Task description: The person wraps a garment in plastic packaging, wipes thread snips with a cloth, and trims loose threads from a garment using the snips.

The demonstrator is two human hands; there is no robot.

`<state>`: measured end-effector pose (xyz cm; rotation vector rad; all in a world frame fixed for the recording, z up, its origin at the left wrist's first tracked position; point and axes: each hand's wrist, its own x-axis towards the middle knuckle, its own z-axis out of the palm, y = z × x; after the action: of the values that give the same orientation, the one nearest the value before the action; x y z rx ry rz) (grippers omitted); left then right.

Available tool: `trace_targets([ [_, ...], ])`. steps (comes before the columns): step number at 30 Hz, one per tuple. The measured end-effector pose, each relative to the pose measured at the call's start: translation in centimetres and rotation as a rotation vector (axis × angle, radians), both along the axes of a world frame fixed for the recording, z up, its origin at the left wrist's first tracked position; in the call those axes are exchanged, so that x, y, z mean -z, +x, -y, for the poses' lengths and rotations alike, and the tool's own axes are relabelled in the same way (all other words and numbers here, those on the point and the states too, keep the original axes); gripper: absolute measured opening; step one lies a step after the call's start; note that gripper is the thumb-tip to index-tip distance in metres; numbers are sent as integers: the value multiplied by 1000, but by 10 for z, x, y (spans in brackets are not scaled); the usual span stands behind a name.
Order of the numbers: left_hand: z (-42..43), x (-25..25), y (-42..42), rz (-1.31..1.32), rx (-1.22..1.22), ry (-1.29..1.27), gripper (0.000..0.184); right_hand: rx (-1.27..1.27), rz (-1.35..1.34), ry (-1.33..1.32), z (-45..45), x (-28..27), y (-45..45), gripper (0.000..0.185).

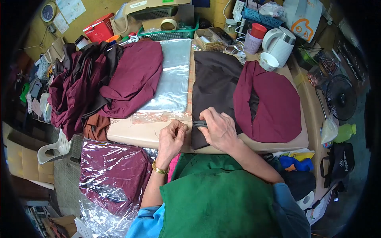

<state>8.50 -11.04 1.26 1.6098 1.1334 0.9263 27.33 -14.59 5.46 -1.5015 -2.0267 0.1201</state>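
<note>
My right hand (pixel 218 129) is closed around small grey thread snips (pixel 199 123), their blades pointing left. The snips lie over the left edge of a dark brown cloth piece (pixel 214 75) joined to a maroon hooded-looking part (pixel 278 107). Close by on the left, my left hand (pixel 171 137) has its fingertips pinched together beside that edge. What they pinch is too small to make out; fine thread-like lines show near them. A gold watch (pixel 160 168) is on the left wrist.
Clear plastic bags (pixel 170 75) lie left of the cloth, next to piled maroon garments (pixel 131 75). A plastic-wrapped maroon bundle (pixel 113 174) sits at the lower left. Behind stand a green basket (pixel 168 35), a white kettle (pixel 279 45) and a cup (pixel 268 62). A fan (pixel 340 97) is at right.
</note>
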Motion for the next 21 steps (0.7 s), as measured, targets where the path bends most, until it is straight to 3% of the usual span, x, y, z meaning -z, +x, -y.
trace_targets([
  [2,-3,2,-7,61,-22,-28,23,12,28,-33,0,0,3,35],
  [4,-7,0,-14,202,-154,-137,27,133,-213,-58,-3,5,5,39],
  [6,-8,6,-7,138,-156,-90,34,146,-285,-50,-14,21,11,40],
  [8,-1,8,15,-145,36,116,43,167,-459,-113,-31,45,16,40],
  [10,9,5,23,-378,189,139,46,181,-406,-138,-51,56,23,37],
  [12,4,6,19,-336,337,-30,36,224,-195,-82,-70,67,32,33],
  [13,2,5,16,-336,343,-29,36,246,-200,-88,-76,68,35,30],
  [15,2,3,5,-173,271,-284,29,274,-190,-69,-86,72,35,30],
  [21,10,6,-10,5,215,-429,17,293,-179,-29,-91,81,34,28],
])
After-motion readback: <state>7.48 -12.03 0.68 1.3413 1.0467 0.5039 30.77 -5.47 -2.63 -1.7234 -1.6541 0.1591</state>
